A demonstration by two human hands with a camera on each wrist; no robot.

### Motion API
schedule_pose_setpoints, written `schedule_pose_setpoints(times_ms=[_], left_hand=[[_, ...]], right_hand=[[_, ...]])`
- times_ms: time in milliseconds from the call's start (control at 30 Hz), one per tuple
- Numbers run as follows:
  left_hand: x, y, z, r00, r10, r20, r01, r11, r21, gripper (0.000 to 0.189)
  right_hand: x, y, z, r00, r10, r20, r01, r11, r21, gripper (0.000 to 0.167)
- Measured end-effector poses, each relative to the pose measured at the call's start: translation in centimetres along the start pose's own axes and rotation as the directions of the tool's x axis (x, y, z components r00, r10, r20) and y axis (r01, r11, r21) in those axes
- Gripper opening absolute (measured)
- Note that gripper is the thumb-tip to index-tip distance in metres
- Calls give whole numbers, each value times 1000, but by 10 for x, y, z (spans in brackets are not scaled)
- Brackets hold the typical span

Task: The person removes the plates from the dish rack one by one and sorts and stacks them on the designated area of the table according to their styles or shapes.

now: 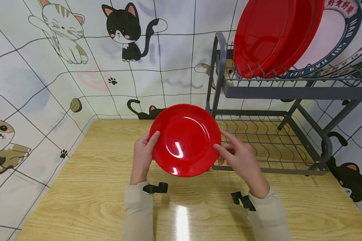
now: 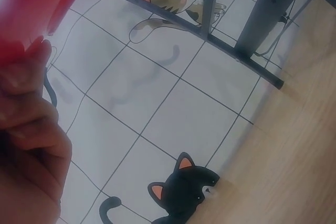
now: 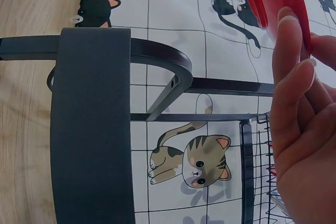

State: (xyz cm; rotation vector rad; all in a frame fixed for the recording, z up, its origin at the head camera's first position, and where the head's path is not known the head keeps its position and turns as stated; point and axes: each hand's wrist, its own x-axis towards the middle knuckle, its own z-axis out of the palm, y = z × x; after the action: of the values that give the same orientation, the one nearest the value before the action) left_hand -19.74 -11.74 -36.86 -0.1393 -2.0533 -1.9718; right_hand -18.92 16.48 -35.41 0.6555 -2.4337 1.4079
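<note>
A round, glossy red plate (image 1: 185,140) is held up above the wooden table, its upper face tilted toward the head camera. My left hand (image 1: 143,155) grips its left rim, thumb on top and fingers underneath. On the opposite side, my right hand (image 1: 239,157) pinches the rim between thumb and fingers. The left wrist view catches curled fingers of the left hand (image 2: 31,124) against the red plate (image 2: 37,14). From the right wrist, the plate (image 3: 278,3) appears nearly edge-on between the fingers and thumb of the right hand (image 3: 310,114).
A grey two-tier dish rack (image 1: 289,92) stands at the right. Its upper tier holds red plates (image 1: 265,36) and patterned white plates (image 1: 322,36) upright; its lower wire shelf (image 1: 259,140) lies close behind my right hand. Tiled walls (image 1: 175,53) with cat drawings border the wooden table (image 1: 87,201).
</note>
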Motion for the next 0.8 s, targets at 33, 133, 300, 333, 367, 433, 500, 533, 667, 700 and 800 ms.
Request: schedule_pose_setpoints(times_ms=[33, 133, 300, 333, 367, 433, 500, 533, 667, 700, 800], left_hand=[[0, 0, 0, 1000, -2, 0, 2, 1000, -2, 34], [0, -1, -1, 1000, -9, 0, 9, 1000, -11, 34], [0, -3, -2, 999, -34, -7, 34, 999, -18, 35], [0, -4, -3, 999, -42, -12, 42, 999, -16, 36], [1, -5, -3, 999, -50, -18, 49, 999, -14, 36], [2, -10, -5, 998, -63, -32, 62, 998, -13, 37], [4, -16, -7, 996, -73, -51, 72, 997, -11, 37], [5, -20, -8, 995, -73, -62, 72, 997, -9, 37], [9, -33, -11, 992, -69, -107, 67, 998, -15, 39], [10, -35, -11, 991, -66, -119, 64, 998, -16, 39], [11, -39, -11, 987, -55, -149, 53, 998, -14, 40]], right_hand=[[0, 0, 0, 1000, -3, 1, 3, 1000, 0, 50], [0, 1, 1, 1000, -13, 1, 13, 1000, -6, 50], [0, 2, 0, 1000, 1, 10, -1, 1000, -10, 50], [0, 1, 0, 1000, 11, 12, -11, 1000, -8, 50], [0, -1, -1, 1000, 22, 13, -22, 1000, -2, 50], [0, -5, -3, 999, 45, 12, -45, 999, 5, 50], [-1, -13, -5, 998, 61, 8, -61, 998, 8, 49], [-1, -17, -6, 998, 66, 6, -66, 998, 14, 49], [-2, -30, -11, 998, 69, -6, -68, 997, 25, 47], [-2, -32, -11, 998, 70, -11, -69, 997, 29, 47], [-2, -34, -14, 997, 69, -36, -68, 997, 37, 47]])
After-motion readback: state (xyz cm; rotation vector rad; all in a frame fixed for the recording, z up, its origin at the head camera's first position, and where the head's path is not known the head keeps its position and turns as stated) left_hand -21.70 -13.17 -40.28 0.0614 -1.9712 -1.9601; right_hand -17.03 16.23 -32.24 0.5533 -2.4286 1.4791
